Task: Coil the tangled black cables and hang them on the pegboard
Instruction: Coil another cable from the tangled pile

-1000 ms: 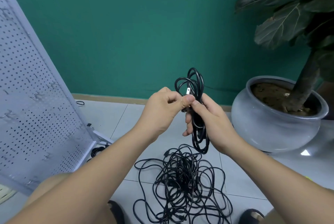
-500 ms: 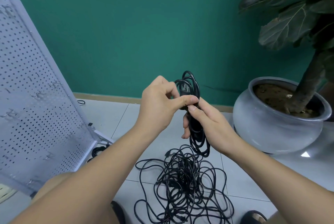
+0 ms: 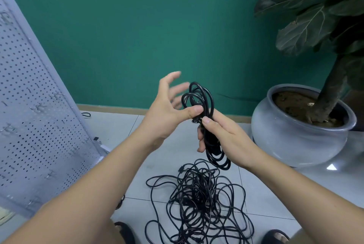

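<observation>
Right hand (image 3: 226,137) grips the cable coil (image 3: 202,96). Left hand (image 3: 167,113) fingers spread, thumb touching the coil. Tangled cables (image 3: 197,204) on floor (image 3: 169,163) below.

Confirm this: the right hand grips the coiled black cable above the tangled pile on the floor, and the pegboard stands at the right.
One error: the head view shows the pegboard at the left. The rest holds: the right hand grips the coiled black cable above the tangled pile on the floor.
</observation>
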Demonstrator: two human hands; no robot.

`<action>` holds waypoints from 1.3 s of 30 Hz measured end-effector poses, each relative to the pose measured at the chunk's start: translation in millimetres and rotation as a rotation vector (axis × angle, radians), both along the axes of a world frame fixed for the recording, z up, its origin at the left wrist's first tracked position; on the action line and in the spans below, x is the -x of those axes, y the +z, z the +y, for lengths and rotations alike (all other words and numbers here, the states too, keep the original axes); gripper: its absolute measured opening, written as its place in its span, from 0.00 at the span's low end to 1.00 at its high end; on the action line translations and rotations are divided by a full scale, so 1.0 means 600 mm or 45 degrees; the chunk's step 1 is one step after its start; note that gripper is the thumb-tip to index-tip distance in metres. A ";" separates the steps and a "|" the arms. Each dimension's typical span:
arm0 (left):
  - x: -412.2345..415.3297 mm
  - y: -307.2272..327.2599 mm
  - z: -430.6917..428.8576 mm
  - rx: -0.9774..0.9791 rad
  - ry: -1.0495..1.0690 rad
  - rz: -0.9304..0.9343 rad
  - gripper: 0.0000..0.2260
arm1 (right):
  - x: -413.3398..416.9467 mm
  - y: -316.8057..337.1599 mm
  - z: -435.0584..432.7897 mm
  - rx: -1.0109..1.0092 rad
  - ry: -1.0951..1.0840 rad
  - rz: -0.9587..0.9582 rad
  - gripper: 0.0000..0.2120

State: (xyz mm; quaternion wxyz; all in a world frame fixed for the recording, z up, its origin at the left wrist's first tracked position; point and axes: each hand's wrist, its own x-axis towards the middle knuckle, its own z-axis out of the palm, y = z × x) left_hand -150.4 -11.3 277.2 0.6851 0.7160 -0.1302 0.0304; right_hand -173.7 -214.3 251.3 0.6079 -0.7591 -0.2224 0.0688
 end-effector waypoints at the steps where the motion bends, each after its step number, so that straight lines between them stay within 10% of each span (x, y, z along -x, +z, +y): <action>1: -0.004 0.001 0.006 0.045 -0.133 0.064 0.34 | 0.002 0.000 -0.001 0.010 0.023 0.014 0.12; 7: -0.024 0.012 0.032 0.006 -0.327 0.191 0.17 | 0.005 0.004 -0.006 0.173 0.090 -0.023 0.12; 22: -0.017 0.017 -0.006 0.014 -0.146 0.166 0.20 | 0.008 -0.003 -0.002 0.450 -0.354 -0.389 0.08; 39: -0.009 -0.004 -0.022 0.069 -0.151 0.212 0.11 | -0.005 -0.003 0.010 0.383 -0.383 -0.257 0.05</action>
